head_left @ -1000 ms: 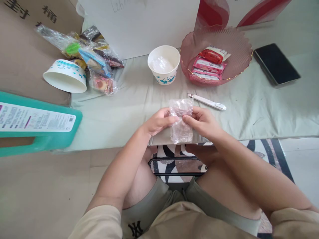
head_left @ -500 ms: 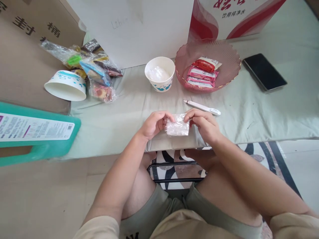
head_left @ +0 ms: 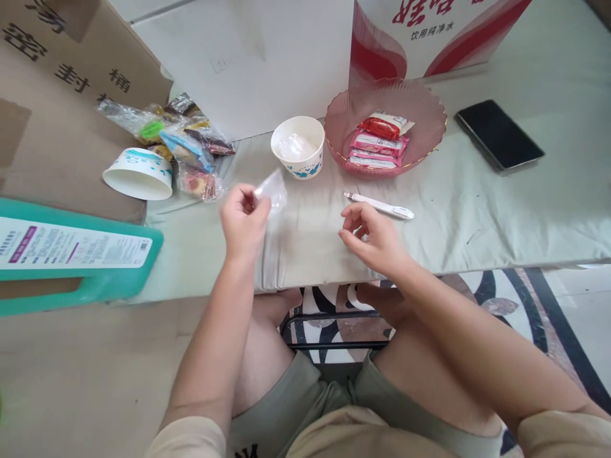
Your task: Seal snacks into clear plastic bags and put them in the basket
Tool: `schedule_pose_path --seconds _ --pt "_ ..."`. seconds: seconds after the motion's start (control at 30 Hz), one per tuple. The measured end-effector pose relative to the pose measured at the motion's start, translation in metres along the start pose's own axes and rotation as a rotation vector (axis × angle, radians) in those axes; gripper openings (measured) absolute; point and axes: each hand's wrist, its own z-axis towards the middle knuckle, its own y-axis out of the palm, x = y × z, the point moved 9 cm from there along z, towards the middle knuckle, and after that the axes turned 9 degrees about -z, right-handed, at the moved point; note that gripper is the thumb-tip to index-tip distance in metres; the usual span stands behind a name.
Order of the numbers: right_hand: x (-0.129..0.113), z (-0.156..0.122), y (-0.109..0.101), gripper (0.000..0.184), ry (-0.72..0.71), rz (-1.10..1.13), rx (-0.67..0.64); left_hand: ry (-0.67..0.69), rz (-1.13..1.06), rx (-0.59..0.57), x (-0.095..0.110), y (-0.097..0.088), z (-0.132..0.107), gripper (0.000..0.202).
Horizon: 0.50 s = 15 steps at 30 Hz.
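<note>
A pale cloth (head_left: 458, 222) is carrying a loose row of things.
Along its back, a white box (head_left: 267, 70) and a red-and-white box (head_left: 382, 54) are standing, with a brown box (head_left: 95, 95) rising at the left. Before the white box a cup (head_left: 308, 168) is sitting upright, just beside a pink bowl (head_left: 386, 98). A phone (head_left: 499, 135) is lying flat, screen up, right of the bowl, and a white cutter (head_left: 379, 205) is lying aslant in front of it. At left, snacks (head_left: 188, 152) are lying heaped, and near them a tipped cup (head_left: 147, 164) is resting on its side (whether it is touching the brown box is hard to tell).
</note>
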Motion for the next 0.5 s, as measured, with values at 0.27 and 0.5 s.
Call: schedule_pose_path --seconds 0.27,0.5 --pt "0.004 -0.003 0.015 0.024 0.004 -0.041 -0.104 0.32 0.802 -0.258 0.086 0.111 0.079 0.035" --pt "0.01 -0.005 0.018 0.013 -0.033 -0.126 -0.219 0.01 1.361 -0.63 0.015 0.15 0.111 0.021"
